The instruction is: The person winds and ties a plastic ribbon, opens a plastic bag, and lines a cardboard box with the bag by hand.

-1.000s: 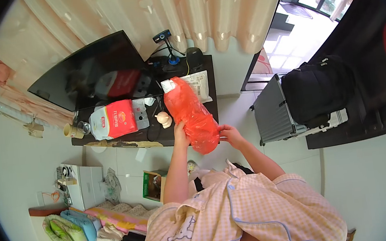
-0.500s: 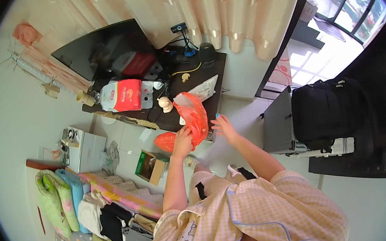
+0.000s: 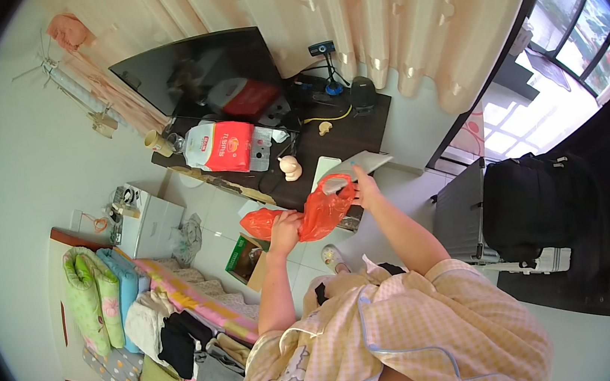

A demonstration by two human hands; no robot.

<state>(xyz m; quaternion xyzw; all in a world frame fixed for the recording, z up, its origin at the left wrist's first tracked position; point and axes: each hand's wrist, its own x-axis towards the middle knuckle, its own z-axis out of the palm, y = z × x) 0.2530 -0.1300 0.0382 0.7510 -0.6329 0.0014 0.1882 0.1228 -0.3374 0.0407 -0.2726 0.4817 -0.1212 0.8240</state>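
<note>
A thin red plastic bag [image 3: 326,211] hangs in front of the desk edge, its mouth turned up and partly spread. My left hand [image 3: 287,228] is closed around its gathered left part, and a crumpled red end sticks out beyond the fingers. At the right rim of the bag, my right hand [image 3: 366,189] has its fingers closed on the plastic, a blue nail showing. Just behind this hand, a flat pale grey-white object [image 3: 373,159] lies at the desk's front corner. Beside it is a white rectangular item [image 3: 326,167], partly covered by the bag.
On the dark desk [image 3: 358,128] stand a monitor [image 3: 205,74], a red-and-white package [image 3: 225,147], a small figurine [image 3: 289,167] and a webcam [image 3: 324,56]. An open green box [image 3: 241,258] sits on the floor. Suitcases with a black backpack [image 3: 528,203] stand right; folded bedding [image 3: 92,301] lies left.
My right hand has moved from apart, fingers spread, to the bag's rim and closed on it. The bag has come lower and tilted rightward. The view has shifted slightly left.
</note>
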